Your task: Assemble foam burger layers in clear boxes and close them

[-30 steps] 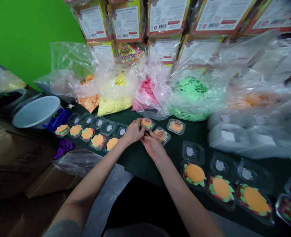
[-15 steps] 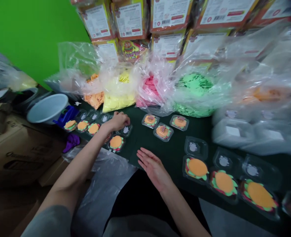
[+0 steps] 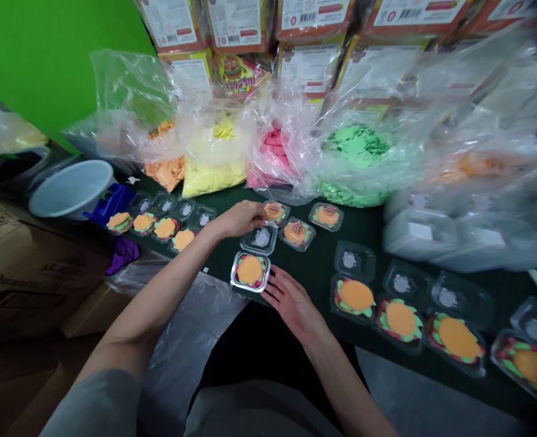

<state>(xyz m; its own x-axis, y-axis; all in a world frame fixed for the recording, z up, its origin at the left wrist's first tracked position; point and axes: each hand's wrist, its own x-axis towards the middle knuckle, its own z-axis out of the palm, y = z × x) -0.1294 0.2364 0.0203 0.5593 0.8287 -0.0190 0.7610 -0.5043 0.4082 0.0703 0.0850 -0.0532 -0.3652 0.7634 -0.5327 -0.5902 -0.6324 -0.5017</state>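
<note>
My left hand pinches the far edge of the raised lid of a clear plastic clamshell container. In the container's base, nearest to me, lies a burger-shaped piece with an orange top and green and red edges. Spread out flat, the fingers of my right hand are at the base's right side; whether they touch it is hard to tell. Just beyond my left hand sit closed burger containers, one to the right and another partly behind the fingers.
Open burger containers stand in rows at left and right. Bags of orange, yellow, pink and green pieces line the back, before stacked boxes. Farther left are a pale bowl and cardboard boxes.
My left hand has moved right, bringing one open container from the left row to a spot before my right hand. My right hand stays open, now beside that container.
</note>
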